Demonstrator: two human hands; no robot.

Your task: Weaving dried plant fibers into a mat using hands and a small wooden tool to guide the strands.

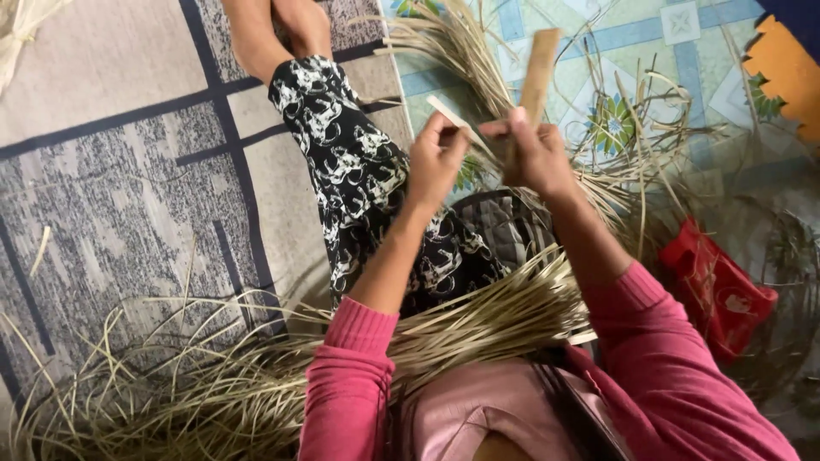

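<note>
My left hand (436, 158) pinches the end of a thin pale strip (451, 115) that runs across to my right hand. My right hand (534, 154) grips a flat wooden stick (539, 72) that stands upright above the knuckles, and the strip passes beside it. Both hands are raised close together over my outstretched leg in black-and-white patterned trousers (359, 171). A thick bundle of dry straw strips (478, 320) lies across my lap under both forearms, which are in pink sleeves.
More loose straw (171, 384) is spread over the grey patterned rug (111, 171) at lower left. Another straw heap (615, 128) lies on a tiled floor mat ahead. A red pouch (717, 286) sits at the right, an orange foam piece (786, 68) at top right.
</note>
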